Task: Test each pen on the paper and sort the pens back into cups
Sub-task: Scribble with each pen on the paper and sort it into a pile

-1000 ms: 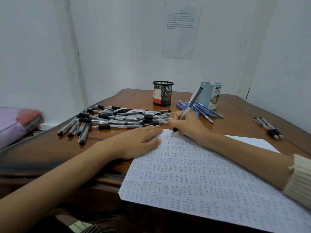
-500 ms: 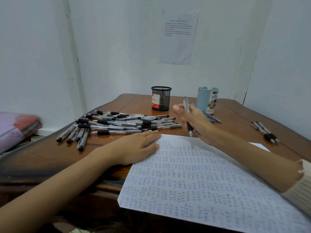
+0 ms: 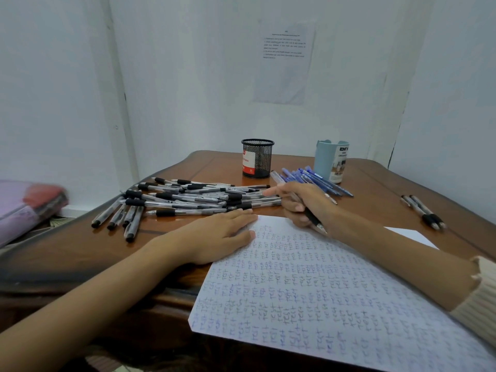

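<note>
At the far edge of the paper [image 3: 322, 291], the right hand [image 3: 303, 202] is gripping a pen [image 3: 313, 220] with curled fingers. The barrel is slanting through the fist, its dark tip end pointing toward five o'clock just above the sheet and its clear end poking out toward eleven. The index finger is stretching toward nine o'clock, its tip reaching the near end of the pile of black pens [image 3: 193, 197]; whether it is touching them I cannot tell.

The left hand [image 3: 214, 234] is lying flat at eight o'clock from the right one, fingers straight and holding nothing, the palm resting on the table [image 3: 375, 189] and the fingertips pressing the paper's top left corner. The sheet is covered in rows of small written words.

Beyond the right hand, at twelve to one o'clock, blue pens [image 3: 316, 178] are lying in a loose fan. Behind them a pale blue cup [image 3: 331, 161] is standing at one o'clock, and a black mesh cup [image 3: 257, 158] at eleven, both upright and well apart. At three o'clock, a few more black pens [image 3: 424, 210] are lying side by side near the table's right edge. A printed notice [image 3: 284, 60] is hanging on the wall behind.
</note>
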A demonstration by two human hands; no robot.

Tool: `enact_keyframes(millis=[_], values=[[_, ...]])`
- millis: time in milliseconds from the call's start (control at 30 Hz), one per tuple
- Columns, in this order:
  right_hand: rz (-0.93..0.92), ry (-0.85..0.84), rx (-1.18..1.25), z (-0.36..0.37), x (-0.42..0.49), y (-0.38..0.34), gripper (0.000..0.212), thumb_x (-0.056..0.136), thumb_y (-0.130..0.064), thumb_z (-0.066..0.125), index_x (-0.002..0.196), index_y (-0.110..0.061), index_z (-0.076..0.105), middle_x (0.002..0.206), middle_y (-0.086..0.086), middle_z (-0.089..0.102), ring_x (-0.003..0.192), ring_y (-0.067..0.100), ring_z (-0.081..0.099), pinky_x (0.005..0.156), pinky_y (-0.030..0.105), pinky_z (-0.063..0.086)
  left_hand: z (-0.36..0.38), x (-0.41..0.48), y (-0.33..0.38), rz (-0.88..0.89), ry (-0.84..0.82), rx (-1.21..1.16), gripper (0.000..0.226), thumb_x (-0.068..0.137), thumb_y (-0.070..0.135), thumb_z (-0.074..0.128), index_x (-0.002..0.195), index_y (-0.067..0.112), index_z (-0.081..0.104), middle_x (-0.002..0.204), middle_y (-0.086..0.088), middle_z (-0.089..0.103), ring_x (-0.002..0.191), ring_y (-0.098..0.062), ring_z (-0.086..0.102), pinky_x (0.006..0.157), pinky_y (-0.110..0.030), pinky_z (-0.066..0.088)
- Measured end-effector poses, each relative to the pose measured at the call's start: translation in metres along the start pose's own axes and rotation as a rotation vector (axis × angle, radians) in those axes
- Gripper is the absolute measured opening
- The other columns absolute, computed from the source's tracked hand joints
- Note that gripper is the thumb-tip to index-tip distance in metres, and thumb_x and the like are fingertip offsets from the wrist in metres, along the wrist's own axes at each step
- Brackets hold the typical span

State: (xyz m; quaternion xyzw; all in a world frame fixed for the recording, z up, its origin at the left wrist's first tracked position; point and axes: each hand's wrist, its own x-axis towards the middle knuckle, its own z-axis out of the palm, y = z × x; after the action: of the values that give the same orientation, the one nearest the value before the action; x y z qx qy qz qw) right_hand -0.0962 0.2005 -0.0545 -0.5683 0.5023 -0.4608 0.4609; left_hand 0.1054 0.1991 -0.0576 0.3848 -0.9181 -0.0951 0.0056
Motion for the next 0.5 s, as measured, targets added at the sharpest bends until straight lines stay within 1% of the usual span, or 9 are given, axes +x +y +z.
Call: enact_keyframes(millis=[100, 133, 200, 233, 267, 333, 400, 433, 500], values=[[0.001, -0.005, -0.059, 0.003, -0.001, -0.001, 0.045, 0.092, -0.022, 0.05, 0.12, 0.013, 0.053, 0.042, -0.004, 0.027, 0.03, 0.007, 0.024, 0.031, 0.016, 0.018, -0.001, 0.0, 0.001, -0.004, -0.004, -0.003, 0.053, 0.099, 0.046, 0.022, 0.149, 0.034, 0.009, 0.157, 0.014, 0.007, 0.141, -0.009, 0.016, 0.111, -0.025, 0.013], [-0.002, -0.01, -0.074, 0.004, -0.002, -0.001, 0.044, 0.092, -0.022, 0.051, 0.12, 0.013, 0.053, 0.042, -0.004, 0.026, 0.03, 0.007, 0.024, 0.031, 0.016, 0.019, -0.001, 0.0, 0.001, -0.005, -0.005, -0.003, 0.053, 0.099, 0.046, 0.022, 0.149, 0.034, 0.009, 0.157, 0.014, 0.007, 0.141, -0.009, 0.016, 0.112, -0.025, 0.013], [-0.022, -0.034, -0.089, 0.005, -0.004, -0.002, 0.031, 0.095, -0.022, 0.048, 0.111, -0.001, 0.065, 0.041, -0.005, 0.027, 0.03, 0.007, 0.024, 0.032, 0.016, 0.017, -0.001, -0.001, 0.001, -0.005, -0.002, 0.0, 0.053, 0.099, 0.046, 0.022, 0.149, 0.033, 0.009, 0.157, 0.014, 0.007, 0.141, -0.008, 0.015, 0.111, -0.024, 0.012], [-0.024, -0.036, -0.092, 0.005, -0.005, -0.002, 0.028, 0.096, -0.022, 0.047, 0.108, -0.006, 0.067, 0.041, -0.006, 0.028, 0.031, 0.006, 0.024, 0.032, 0.016, 0.017, -0.001, -0.001, 0.001, -0.005, 0.0, 0.001, 0.053, 0.099, 0.046, 0.022, 0.149, 0.033, 0.009, 0.157, 0.014, 0.007, 0.141, -0.008, 0.015, 0.111, -0.024, 0.012], [-0.023, -0.023, -0.099, 0.004, -0.005, -0.002, 0.028, 0.095, -0.022, 0.048, 0.108, -0.006, 0.067, 0.041, -0.006, 0.029, 0.031, 0.006, 0.025, 0.032, 0.017, 0.018, -0.001, -0.001, 0.001, -0.004, 0.002, 0.002, 0.053, 0.099, 0.045, 0.023, 0.149, 0.033, 0.009, 0.157, 0.014, 0.008, 0.141, -0.008, 0.015, 0.111, -0.023, 0.012], [-0.02, 0.076, -0.157, 0.002, -0.003, -0.004, 0.032, 0.093, -0.022, 0.052, 0.112, 0.001, 0.064, 0.042, -0.006, 0.034, 0.033, 0.007, 0.027, 0.032, 0.016, 0.022, 0.0, -0.001, 0.001, -0.002, 0.0, 0.0, 0.053, 0.099, 0.045, 0.023, 0.149, 0.033, 0.009, 0.157, 0.014, 0.008, 0.142, -0.008, 0.015, 0.111, -0.023, 0.012], [-0.015, 0.233, -0.287, -0.008, 0.001, -0.005, 0.032, 0.093, -0.022, 0.053, 0.112, 0.002, 0.064, 0.052, -0.003, 0.043, 0.041, 0.006, 0.033, 0.035, 0.014, 0.027, 0.0, -0.001, 0.0, -0.001, -0.004, -0.003, 0.053, 0.099, 0.046, 0.022, 0.149, 0.034, 0.009, 0.157, 0.014, 0.007, 0.142, -0.008, 0.014, 0.112, -0.024, 0.011], [-0.013, 0.316, -0.375, -0.017, 0.003, -0.005, 0.031, 0.094, -0.023, 0.053, 0.111, 0.001, 0.064, 0.06, -0.001, 0.049, 0.047, 0.007, 0.039, 0.04, 0.014, 0.031, 0.0, -0.001, 0.0, -0.001, -0.005, -0.003, 0.053, 0.099, 0.046, 0.022, 0.149, 0.034, 0.008, 0.156, 0.014, 0.007, 0.142, -0.007, 0.014, 0.112, -0.024, 0.011], [-0.012, 0.46, -0.622, -0.043, 0.007, -0.004, 0.029, 0.095, -0.023, 0.05, 0.111, -0.004, 0.064, 0.083, 0.007, 0.062, 0.064, 0.015, 0.052, 0.052, 0.02, 0.036, -0.001, -0.002, 0.001, 0.001, -0.005, -0.001, 0.053, 0.099, 0.046, 0.022, 0.148, 0.035, 0.008, 0.156, 0.015, 0.007, 0.141, -0.006, 0.015, 0.112, -0.023, 0.011]])
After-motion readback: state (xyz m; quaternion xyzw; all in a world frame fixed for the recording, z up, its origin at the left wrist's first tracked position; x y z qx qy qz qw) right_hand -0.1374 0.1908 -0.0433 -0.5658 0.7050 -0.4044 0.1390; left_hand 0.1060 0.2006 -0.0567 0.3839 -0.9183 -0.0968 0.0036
